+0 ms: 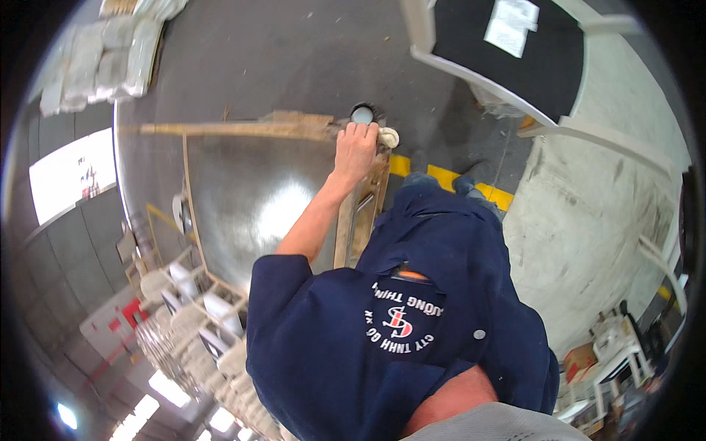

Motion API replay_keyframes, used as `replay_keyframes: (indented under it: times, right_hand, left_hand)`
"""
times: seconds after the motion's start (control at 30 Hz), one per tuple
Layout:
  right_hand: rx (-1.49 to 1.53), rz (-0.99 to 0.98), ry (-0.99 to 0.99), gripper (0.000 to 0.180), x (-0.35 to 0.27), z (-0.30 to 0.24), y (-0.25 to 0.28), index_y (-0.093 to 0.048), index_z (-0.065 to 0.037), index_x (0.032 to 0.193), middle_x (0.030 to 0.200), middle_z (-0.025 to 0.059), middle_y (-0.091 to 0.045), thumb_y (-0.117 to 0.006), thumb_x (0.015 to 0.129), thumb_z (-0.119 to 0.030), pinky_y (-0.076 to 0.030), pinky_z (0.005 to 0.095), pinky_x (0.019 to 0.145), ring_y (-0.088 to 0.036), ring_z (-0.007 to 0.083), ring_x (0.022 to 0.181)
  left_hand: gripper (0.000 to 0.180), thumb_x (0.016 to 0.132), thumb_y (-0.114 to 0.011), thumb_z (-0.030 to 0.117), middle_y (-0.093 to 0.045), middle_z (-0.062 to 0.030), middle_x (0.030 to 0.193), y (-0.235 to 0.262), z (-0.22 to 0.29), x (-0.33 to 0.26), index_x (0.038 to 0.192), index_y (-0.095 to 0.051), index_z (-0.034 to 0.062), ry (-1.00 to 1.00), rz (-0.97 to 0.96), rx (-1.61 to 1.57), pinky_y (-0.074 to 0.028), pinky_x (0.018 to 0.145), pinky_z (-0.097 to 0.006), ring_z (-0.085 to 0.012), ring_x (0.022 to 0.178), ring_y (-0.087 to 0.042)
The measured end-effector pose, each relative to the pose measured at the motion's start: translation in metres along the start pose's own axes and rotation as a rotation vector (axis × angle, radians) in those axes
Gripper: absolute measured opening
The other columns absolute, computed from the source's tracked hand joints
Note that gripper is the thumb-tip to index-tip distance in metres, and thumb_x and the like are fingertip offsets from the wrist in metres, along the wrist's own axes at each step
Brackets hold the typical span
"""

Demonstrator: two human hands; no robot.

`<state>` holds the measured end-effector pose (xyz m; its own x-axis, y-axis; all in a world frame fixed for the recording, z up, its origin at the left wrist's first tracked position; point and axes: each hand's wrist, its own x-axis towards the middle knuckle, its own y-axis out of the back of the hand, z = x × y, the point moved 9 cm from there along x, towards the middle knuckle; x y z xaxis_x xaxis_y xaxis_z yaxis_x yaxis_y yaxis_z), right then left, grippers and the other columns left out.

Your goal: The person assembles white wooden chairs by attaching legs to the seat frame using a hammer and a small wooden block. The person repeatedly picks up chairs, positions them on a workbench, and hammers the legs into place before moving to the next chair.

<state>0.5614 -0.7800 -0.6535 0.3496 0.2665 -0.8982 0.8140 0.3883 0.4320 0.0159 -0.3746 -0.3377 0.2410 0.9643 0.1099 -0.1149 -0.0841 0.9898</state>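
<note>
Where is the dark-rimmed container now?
In the head view, the dark-rimmed container appears at upper centre, just beyond the left hand, near the shiny table's corner.

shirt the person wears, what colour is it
The shirt is navy blue, seen in the head view.

The counter's (228, 173) broad shiny top lies open left of the forearm (315, 222), leaving a low passage across it, with a raised wooden strip (235, 130) along the far edge. Just beyond the left fingers (353, 130) a cup (362, 115) blocks the way forward; a pale wad (389, 137) crowds their right. Bare floor (294, 62) opens beyond, bounded at right by a black panel (471, 37) and a pale board (559, 242).
</note>
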Motion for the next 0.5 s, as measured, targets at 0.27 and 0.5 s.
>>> replay_keyframes:
  times: [0.27, 0.5]
  right_hand:
    - [0.568, 0.119, 0.121, 0.042, -0.034, -0.138, 0.045, -0.061, -0.003, 0.117, 0.104, 0.0107, -0.063, -0.054, 0.091, -0.036, -0.051, 0.0343, 0.081, -0.062, 0.0223, 0.097]
    - [0.591, 0.21, 0.562, 0.047, -0.152, -0.34, 0.125, -0.052, -0.003, 0.129, 0.118, 0.0102, -0.06, -0.058, 0.092, -0.03, -0.051, 0.0328, 0.082, -0.06, 0.0183, 0.101]
  left_hand:
    - [0.014, 0.076, -0.059, 0.013, -0.06, -0.0048, 0.083, -0.101, -0.093, -0.012, 0.088, -0.062, 0.0077, -0.079, -0.195, 0.305, -0.043, 0.067, -0.037, -0.0214, 0.083, -0.057]
    - [0.011, 0.077, -0.06, 0.014, -0.067, -0.0049, 0.075, -0.177, -0.088, 0.02, 0.071, -0.069, 0.0143, -0.16, -0.383, 0.316, -0.043, 0.063, -0.041, -0.0241, 0.077, -0.065]
